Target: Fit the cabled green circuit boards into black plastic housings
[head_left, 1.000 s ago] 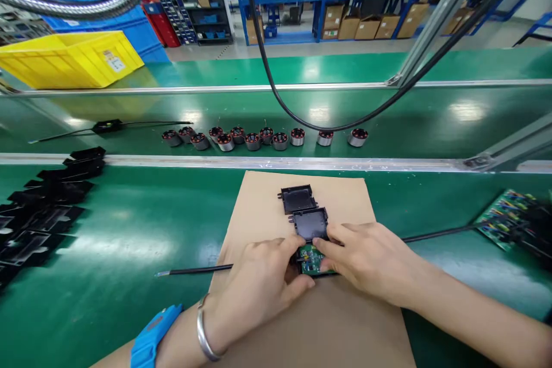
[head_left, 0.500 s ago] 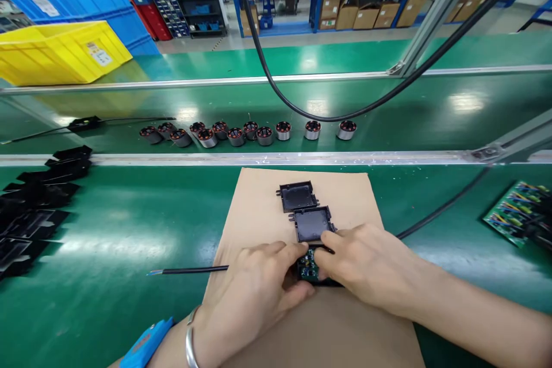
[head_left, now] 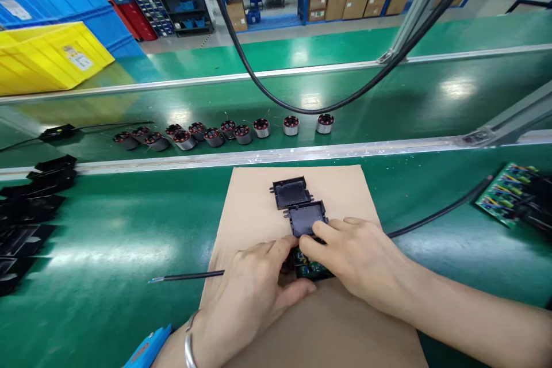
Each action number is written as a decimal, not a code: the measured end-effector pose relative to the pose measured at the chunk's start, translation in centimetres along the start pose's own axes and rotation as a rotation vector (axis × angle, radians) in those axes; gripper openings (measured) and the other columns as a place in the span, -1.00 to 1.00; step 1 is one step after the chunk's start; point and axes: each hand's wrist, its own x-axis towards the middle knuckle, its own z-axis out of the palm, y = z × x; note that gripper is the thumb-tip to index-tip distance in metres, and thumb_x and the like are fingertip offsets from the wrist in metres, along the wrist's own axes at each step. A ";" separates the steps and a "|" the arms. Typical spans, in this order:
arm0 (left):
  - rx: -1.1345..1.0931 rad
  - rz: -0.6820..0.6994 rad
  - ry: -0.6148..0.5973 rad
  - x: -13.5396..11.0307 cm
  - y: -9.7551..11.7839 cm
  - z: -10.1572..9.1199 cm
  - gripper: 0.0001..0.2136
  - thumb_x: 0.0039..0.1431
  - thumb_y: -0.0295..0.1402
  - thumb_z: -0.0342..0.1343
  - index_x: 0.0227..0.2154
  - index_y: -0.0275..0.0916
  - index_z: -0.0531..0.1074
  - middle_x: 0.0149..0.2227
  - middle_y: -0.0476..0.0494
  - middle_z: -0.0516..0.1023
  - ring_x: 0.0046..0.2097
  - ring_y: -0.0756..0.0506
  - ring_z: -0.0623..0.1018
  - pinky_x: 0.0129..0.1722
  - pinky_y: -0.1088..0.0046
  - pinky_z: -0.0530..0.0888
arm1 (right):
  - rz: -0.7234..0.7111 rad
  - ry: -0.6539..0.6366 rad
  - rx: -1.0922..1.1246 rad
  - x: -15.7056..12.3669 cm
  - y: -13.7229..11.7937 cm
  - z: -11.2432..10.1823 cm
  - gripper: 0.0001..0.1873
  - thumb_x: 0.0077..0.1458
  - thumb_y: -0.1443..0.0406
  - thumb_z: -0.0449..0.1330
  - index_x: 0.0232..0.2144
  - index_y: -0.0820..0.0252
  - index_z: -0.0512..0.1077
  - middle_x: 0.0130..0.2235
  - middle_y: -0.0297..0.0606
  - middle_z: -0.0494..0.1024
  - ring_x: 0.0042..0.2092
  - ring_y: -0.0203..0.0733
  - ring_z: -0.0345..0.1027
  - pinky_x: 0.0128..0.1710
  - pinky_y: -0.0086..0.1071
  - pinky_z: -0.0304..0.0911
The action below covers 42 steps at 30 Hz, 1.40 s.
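Note:
A green circuit board [head_left: 307, 265] sits in a small black plastic case [head_left: 321, 276] on the cardboard sheet [head_left: 345, 328]. My left hand [head_left: 254, 282] grips the case from the left, thumb along the near edge and fingers at the far left corner. From the right, my right hand [head_left: 351, 256] closes bent fingers on the board's far side; the fingertips' exact contact is partly hidden. Just beyond lie two empty black case halves [head_left: 307, 217]. A black cable with bare coloured wire ends [head_left: 185, 277] sticks out left of my left hand, and another black cable [head_left: 440, 215] runs right.
Silver motor stators [head_left: 291, 125] stand in a row behind the metal rail [head_left: 259, 156]. Black parts [head_left: 38, 201] are piled at left. Wired circuit boards [head_left: 509, 192] lie at right. A thick cable [head_left: 314, 110] hangs across the back; a yellow bin [head_left: 56, 57] stands far left.
My right hand's fingers have moved slightly left over the board, exposing more of the near right part of the case. My left hand keeps its hold. The whole view has shifted a little.

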 end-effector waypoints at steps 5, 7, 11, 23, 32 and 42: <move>0.045 0.051 0.052 0.0 0.2 -0.1 -0.51 0.02 -0.23 0.31 0.02 -0.06 0.29 -0.22 0.05 0.60 -0.29 -0.14 0.61 -0.35 0.37 0.48 | -0.030 0.089 0.056 -0.5 0.6 0.6 -0.94 0.19 0.28 0.17 -0.36 0.09 0.39 -0.25 -0.25 0.32 -0.23 -0.11 0.21 -0.37 -0.28 -0.05; 0.095 0.068 0.077 0.0 0.1 0.0 -0.51 0.00 -0.22 0.32 -0.01 -0.08 0.30 -0.24 0.05 0.61 -0.32 -0.15 0.61 -0.39 0.36 0.48 | 0.004 0.090 0.095 -0.5 0.8 0.7 -0.94 0.18 0.26 0.19 -0.35 0.08 0.40 -0.26 -0.28 0.31 -0.24 -0.13 0.20 -0.39 -0.28 -0.06; 0.132 0.095 0.122 0.1 0.0 0.2 -0.52 -0.01 -0.18 0.32 -0.04 -0.14 0.31 -0.32 0.02 0.61 -0.37 -0.15 0.61 -0.43 0.36 0.49 | 0.011 0.104 0.091 -0.4 0.5 0.5 -0.94 0.15 0.31 0.23 -0.35 0.11 0.39 -0.29 -0.31 0.30 -0.31 -0.16 0.19 -0.48 -0.29 -0.14; 0.130 0.132 0.153 0.2 0.0 0.4 -0.52 -0.01 -0.16 0.31 -0.06 -0.17 0.31 -0.34 0.00 0.59 -0.37 -0.12 0.60 -0.41 0.37 0.50 | 0.065 0.131 0.035 -0.3 -0.6 0.3 -0.94 0.12 0.38 0.20 -0.34 0.14 0.38 -0.27 -0.24 0.32 -0.32 -0.09 0.25 -0.55 -0.32 -0.25; 0.154 0.112 0.124 0.1 0.6 0.2 -0.58 -0.02 -0.18 0.32 -0.15 -0.17 0.32 -0.36 0.01 0.58 -0.38 -0.14 0.59 -0.46 0.39 0.45 | -0.056 0.085 0.041 0.2 0.2 0.2 -0.88 0.08 0.32 0.23 -0.33 0.15 0.33 -0.26 -0.28 0.34 -0.31 -0.12 0.26 -0.46 -0.29 0.02; 0.114 0.125 0.107 0.0 -0.1 0.3 -0.55 0.05 -0.12 0.27 -0.06 -0.17 0.27 -0.31 0.00 0.56 -0.34 -0.13 0.58 -0.40 0.37 0.46 | 0.015 0.027 0.218 0.0 1.0 0.0 -0.78 0.06 0.29 0.27 -0.20 0.13 0.40 -0.18 -0.26 0.41 -0.23 -0.11 0.33 -0.30 -0.29 0.21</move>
